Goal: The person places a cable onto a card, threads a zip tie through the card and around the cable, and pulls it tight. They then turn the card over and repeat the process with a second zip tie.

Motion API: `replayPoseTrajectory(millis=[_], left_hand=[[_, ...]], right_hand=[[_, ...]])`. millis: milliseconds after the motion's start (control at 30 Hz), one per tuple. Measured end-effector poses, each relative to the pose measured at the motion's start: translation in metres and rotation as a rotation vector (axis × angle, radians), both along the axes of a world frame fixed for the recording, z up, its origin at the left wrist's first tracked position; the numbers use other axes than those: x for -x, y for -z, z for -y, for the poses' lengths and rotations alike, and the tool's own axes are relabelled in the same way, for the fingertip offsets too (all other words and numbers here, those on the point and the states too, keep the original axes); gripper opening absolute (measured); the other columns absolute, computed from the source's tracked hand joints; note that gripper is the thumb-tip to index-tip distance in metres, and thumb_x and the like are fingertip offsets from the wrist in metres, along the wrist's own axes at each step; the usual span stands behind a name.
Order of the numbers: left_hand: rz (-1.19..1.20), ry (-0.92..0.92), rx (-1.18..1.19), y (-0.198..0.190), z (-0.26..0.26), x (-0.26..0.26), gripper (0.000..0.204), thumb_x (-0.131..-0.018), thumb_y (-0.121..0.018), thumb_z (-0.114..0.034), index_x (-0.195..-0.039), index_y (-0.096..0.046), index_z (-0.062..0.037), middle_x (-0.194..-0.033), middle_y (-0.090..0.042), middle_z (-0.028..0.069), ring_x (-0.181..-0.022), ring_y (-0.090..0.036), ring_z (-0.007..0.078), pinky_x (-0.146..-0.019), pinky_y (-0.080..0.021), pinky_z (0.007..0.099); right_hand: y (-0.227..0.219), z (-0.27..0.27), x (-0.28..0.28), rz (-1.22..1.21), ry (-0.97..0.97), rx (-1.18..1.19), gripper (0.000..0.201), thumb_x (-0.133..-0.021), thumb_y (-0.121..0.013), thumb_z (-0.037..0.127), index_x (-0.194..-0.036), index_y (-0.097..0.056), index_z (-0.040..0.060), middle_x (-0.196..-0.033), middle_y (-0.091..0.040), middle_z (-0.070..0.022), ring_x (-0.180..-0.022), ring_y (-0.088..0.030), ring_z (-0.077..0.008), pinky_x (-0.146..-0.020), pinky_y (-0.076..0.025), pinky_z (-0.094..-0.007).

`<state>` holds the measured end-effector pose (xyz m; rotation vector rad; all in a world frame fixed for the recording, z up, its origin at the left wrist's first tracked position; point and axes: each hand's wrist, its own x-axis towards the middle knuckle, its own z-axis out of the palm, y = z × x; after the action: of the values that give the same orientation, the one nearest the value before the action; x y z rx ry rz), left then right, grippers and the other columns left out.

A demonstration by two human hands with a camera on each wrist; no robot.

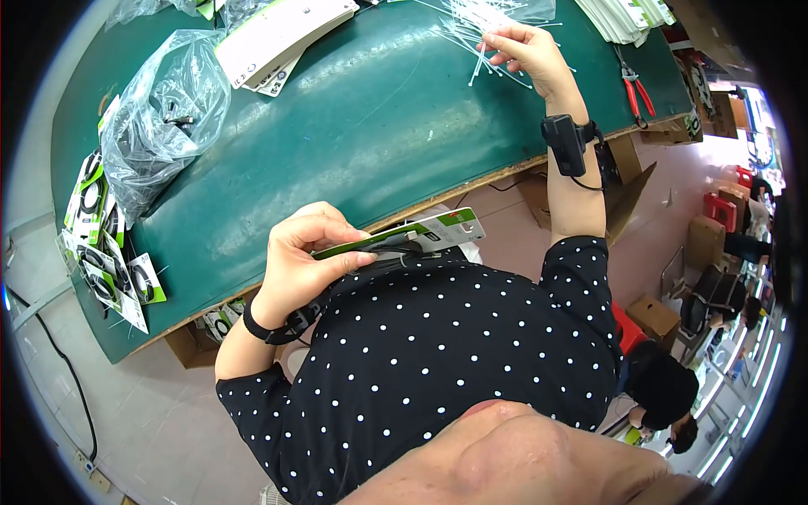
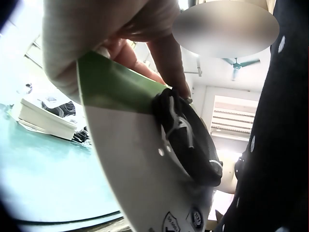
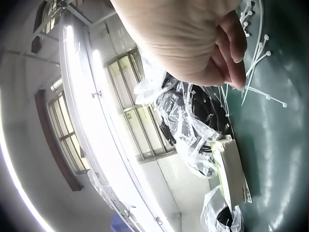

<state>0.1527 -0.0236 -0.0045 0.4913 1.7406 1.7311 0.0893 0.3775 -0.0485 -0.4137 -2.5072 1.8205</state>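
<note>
My left hand (image 1: 307,248) grips a green-and-white packaging card (image 1: 450,229) close to the body, thumb on one side and fingers on the other. A coiled black cable (image 2: 186,140) lies against the card's face, with a thin white tie through it in the left wrist view. Over the far side of the table, my right hand (image 1: 530,55) reaches into a loose pile of white cable ties (image 1: 459,38). Its thumb and fingertips pinch a cable tie (image 1: 477,67) at the pile's near edge. In the right wrist view the palm hides part of the pile.
On the green table (image 1: 337,126) stand a clear plastic bag of black cables (image 1: 168,118) and a stack of white cards (image 1: 282,38). Carded cables (image 1: 105,252) heap at the left end. Red-handled pliers (image 1: 635,88) lie right, near more cards (image 1: 623,17).
</note>
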Motion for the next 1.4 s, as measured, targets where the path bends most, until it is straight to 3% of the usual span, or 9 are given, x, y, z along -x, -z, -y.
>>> replayPoseTrajectory(millis=[333,433,567,833,933,1100,1200,1400], left_hand=[[-0.030,0.014,-0.001,-0.001,-0.003,-0.001,0.026,-0.062,-0.082,0.007,-0.084,-0.070,-0.0004,-0.082,-0.062,0.0068,-0.076,-0.058,0.0130,-0.066,-0.046,0.0227],[-0.113,0.063,0.006,0.001,-0.002,0.001,0.022,-0.067,-0.080,0.006,-0.086,-0.070,-0.0003,-0.084,-0.062,0.0059,-0.077,-0.061,0.0117,-0.067,-0.050,0.0222],[-0.127,0.067,0.004,0.001,-0.004,0.001,0.022,-0.066,-0.081,0.005,-0.085,-0.071,-0.0009,-0.081,-0.063,0.0053,-0.074,-0.060,0.0110,-0.063,-0.047,0.0223],[-0.073,0.052,0.011,0.001,-0.002,-0.002,0.026,-0.061,-0.081,0.008,-0.083,-0.071,-0.0009,-0.081,-0.062,0.0067,-0.076,-0.059,0.0132,-0.065,-0.047,0.0229],[-0.113,0.060,0.006,0.002,0.000,-0.002,0.026,-0.062,-0.081,0.009,-0.083,-0.071,-0.0010,-0.081,-0.062,0.0067,-0.075,-0.060,0.0135,-0.065,-0.048,0.0230],[-0.258,0.072,-0.010,0.001,0.002,-0.001,0.024,-0.062,-0.081,0.009,-0.081,-0.070,-0.0017,-0.081,-0.062,0.0069,-0.075,-0.061,0.0142,-0.065,-0.050,0.0235],[-0.343,0.071,-0.018,-0.006,0.004,0.001,0.025,-0.062,-0.081,0.009,-0.081,-0.070,-0.0018,-0.081,-0.062,0.0073,-0.076,-0.063,0.0157,-0.066,-0.052,0.0257],[-0.409,0.014,-0.088,-0.007,0.010,-0.008,0.026,-0.062,-0.080,0.009,-0.083,-0.069,-0.0005,-0.080,-0.063,0.0083,-0.077,-0.067,0.0191,-0.071,-0.057,0.0305]], right_hand=[[0.009,0.003,-0.006,0.001,-0.049,0.070,0.027,-0.083,-0.073,0.026,-0.100,-0.069,0.0064,-0.087,-0.069,-0.0007,-0.073,-0.064,-0.0041,-0.055,-0.045,-0.0133],[0.010,0.007,-0.007,0.001,-0.039,0.108,0.027,-0.083,-0.073,0.031,-0.097,-0.069,0.0076,-0.084,-0.068,0.0002,-0.075,-0.066,-0.0058,-0.057,-0.045,-0.0148],[0.011,0.011,-0.006,-0.033,-0.018,0.191,0.026,-0.082,-0.074,0.030,-0.094,-0.069,0.0072,-0.082,-0.068,0.0005,-0.073,-0.065,-0.0049,-0.055,-0.044,-0.0142],[0.018,0.015,-0.003,-0.026,-0.052,0.102,0.019,-0.085,-0.073,0.023,-0.094,-0.069,0.0057,-0.081,-0.066,0.0010,-0.063,-0.058,-0.0015,-0.049,-0.040,-0.0137],[0.011,0.022,-0.005,0.020,-0.019,-0.072,0.019,-0.086,-0.072,0.021,-0.094,-0.068,0.0049,-0.081,-0.066,0.0005,-0.064,-0.059,-0.0023,-0.050,-0.040,-0.0145],[0.006,0.034,-0.010,-0.038,0.018,-0.003,0.016,-0.087,-0.069,0.017,-0.095,-0.067,0.0033,-0.080,-0.066,-0.0005,-0.064,-0.059,-0.0040,-0.050,-0.041,-0.0161],[-0.013,0.051,-0.018,-0.213,-0.162,0.102,0.013,-0.089,-0.067,0.012,-0.096,-0.066,0.0013,-0.081,-0.066,-0.0026,-0.063,-0.060,-0.0060,-0.051,-0.042,-0.0165],[-0.052,0.098,-0.037,-0.244,-0.317,0.224,0.008,-0.089,-0.064,0.007,-0.093,-0.065,-0.0003,-0.085,-0.065,-0.0071,-0.062,-0.060,-0.0080,-0.050,-0.043,-0.0175]])
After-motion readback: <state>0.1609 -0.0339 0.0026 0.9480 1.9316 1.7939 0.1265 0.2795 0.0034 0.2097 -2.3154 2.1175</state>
